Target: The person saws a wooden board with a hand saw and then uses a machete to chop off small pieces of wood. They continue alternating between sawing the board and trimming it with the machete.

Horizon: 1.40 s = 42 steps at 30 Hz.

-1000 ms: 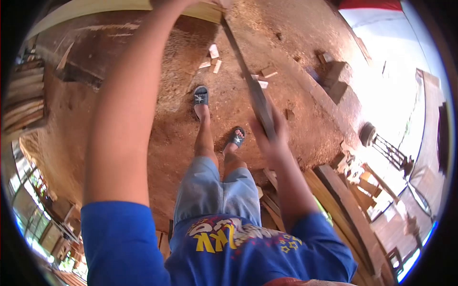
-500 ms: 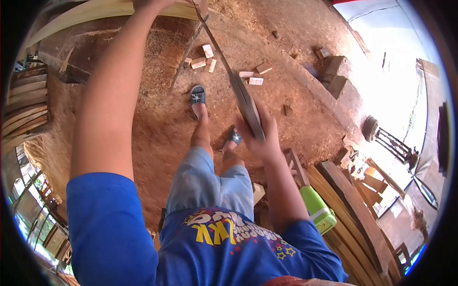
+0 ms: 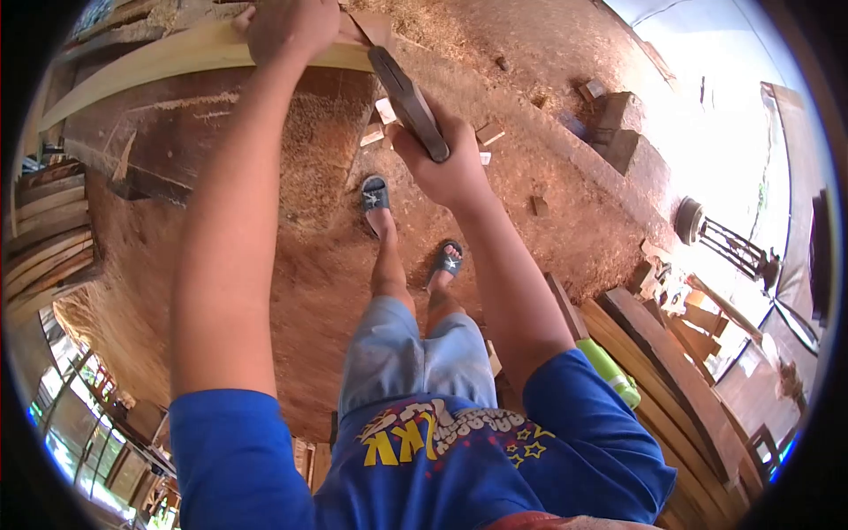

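Observation:
My right hand [image 3: 449,166] is wrapped round the dark handle of a handsaw [image 3: 405,95]. The saw's thin blade slants up and left to the end of a pale curved wooden plank [image 3: 194,51]. At the top, my left hand [image 3: 293,34] grips that plank near its right end, with a fingertip showing on the far side. Under the plank is a big dark wooden block [image 3: 190,124] dusted with sawdust.
Small wood offcuts [image 3: 490,133] lie on the dirt floor beyond my feet. Curved planks are stacked [image 3: 49,221] at the left. Long boards [image 3: 676,380], a green container [image 3: 609,371] and a stand with a round base [image 3: 691,219] are at the right.
My right hand and the saw have moved up and left, nearer the plank, so less blade shows. The plank, block and my left hand appear lower in view.

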### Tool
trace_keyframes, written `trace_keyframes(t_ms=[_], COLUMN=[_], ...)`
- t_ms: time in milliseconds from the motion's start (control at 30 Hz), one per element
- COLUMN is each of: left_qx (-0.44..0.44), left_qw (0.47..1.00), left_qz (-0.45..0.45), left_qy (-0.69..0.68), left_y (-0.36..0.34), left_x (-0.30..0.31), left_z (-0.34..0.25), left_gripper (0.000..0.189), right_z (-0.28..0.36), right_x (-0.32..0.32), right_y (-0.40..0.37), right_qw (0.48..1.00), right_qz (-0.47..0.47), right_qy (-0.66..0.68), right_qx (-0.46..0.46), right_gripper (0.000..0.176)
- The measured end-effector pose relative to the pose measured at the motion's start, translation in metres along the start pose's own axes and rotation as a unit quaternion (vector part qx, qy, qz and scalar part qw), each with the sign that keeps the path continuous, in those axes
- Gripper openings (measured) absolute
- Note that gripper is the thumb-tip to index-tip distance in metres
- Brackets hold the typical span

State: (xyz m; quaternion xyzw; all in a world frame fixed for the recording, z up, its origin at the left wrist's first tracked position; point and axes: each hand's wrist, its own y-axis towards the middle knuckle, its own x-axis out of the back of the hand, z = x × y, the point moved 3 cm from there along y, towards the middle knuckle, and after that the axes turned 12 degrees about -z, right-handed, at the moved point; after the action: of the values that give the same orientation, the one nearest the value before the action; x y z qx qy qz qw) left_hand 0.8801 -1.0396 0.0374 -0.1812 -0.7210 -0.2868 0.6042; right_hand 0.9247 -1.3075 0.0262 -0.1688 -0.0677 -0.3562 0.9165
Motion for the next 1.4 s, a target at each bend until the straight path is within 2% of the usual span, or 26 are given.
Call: trace_keyframes(t_ms=[33,67,133,233,333,367,467,500,600,633,733,767,867,967,1067,1167,1400], left_qx=[0.014,0.024,0.018,0.008,-0.044,-0.039,-0.040,-0.057,-0.058,-0.068,-0.061,-0.063,-0.053,-0.009,0.022,0.039,0.046], left_qw=[0.999,0.999,0.999,0.999,0.974,0.977,0.971,0.958,0.958,0.953,0.964,0.952,0.954,0.956,0.953,0.942,0.942], left_qz=[-0.038,0.023,0.027,-0.044,-0.196,-0.187,-0.187,-0.225,-0.202,-0.211,-0.164,-0.205,-0.186,-0.171,-0.186,-0.208,-0.208], left_qy=[0.004,0.006,0.035,-0.017,-0.108,-0.098,-0.143,-0.168,-0.194,-0.208,-0.201,-0.221,-0.228,-0.237,-0.240,-0.260,-0.260], left_y=[-0.002,-0.004,-0.005,-0.007,-0.011,-0.013,-0.013,-0.013,-0.012,-0.011,-0.008,-0.006,-0.008,-0.009,-0.010,-0.012,-0.012], left_x=[0.005,0.005,0.009,0.011,0.014,0.014,0.012,0.013,0.011,0.008,0.016,0.014,0.010,0.008,0.008,0.006,0.008], left_z=[-0.005,-0.009,-0.011,-0.010,-0.005,-0.005,-0.004,-0.004,-0.002,-0.001,-0.002,-0.003,0.001,0.003,0.003,0.002,0.003], left_gripper=[0.039,0.039,0.038,0.033,0.025,0.020,0.018,0.016,0.015,0.014,0.012,0.010,0.007,0.007,0.009,0.010,0.010], right_z=[-0.002,-0.016,-0.015,-0.007,-0.002,-0.006,-0.006,-0.012,-0.006,-0.015,-0.006,-0.004,-0.008,-0.013,-0.018,-0.024,-0.020], right_x=[-0.001,-0.005,-0.010,-0.004,-0.002,-0.005,-0.005,-0.001,-0.001,-0.002,0.004,0.004,0.006,0.011,0.016,0.020,0.017], right_y=[0.000,-0.001,-0.001,-0.001,-0.001,-0.001,0.001,0.002,0.003,0.002,0.008,0.011,0.018,0.022,0.016,0.014,0.018], right_qw=[1.000,0.998,0.997,0.998,0.997,0.999,0.999,1.000,1.000,0.999,0.996,0.994,0.992,0.981,0.966,0.957,0.958], right_qz=[-0.024,-0.043,-0.053,-0.038,-0.026,-0.042,-0.033,-0.002,0.010,0.022,0.070,0.087,0.116,0.170,0.227,0.254,0.256], right_qy=[-0.001,-0.003,-0.009,-0.019,-0.054,-0.019,0.001,-0.026,-0.024,0.020,-0.021,0.002,-0.051,-0.088,-0.107,-0.092,-0.124], right_qx=[0.019,0.043,0.054,0.038,0.040,0.027,0.026,0.001,-0.013,-0.040,-0.057,-0.065,-0.002,-0.002,-0.066,-0.108,-0.014], right_gripper=[0.059,0.060,0.061,0.064,0.064,0.063,0.066,0.070,0.074,0.077,0.072,0.076,0.083,0.090,0.103,0.103,0.100])
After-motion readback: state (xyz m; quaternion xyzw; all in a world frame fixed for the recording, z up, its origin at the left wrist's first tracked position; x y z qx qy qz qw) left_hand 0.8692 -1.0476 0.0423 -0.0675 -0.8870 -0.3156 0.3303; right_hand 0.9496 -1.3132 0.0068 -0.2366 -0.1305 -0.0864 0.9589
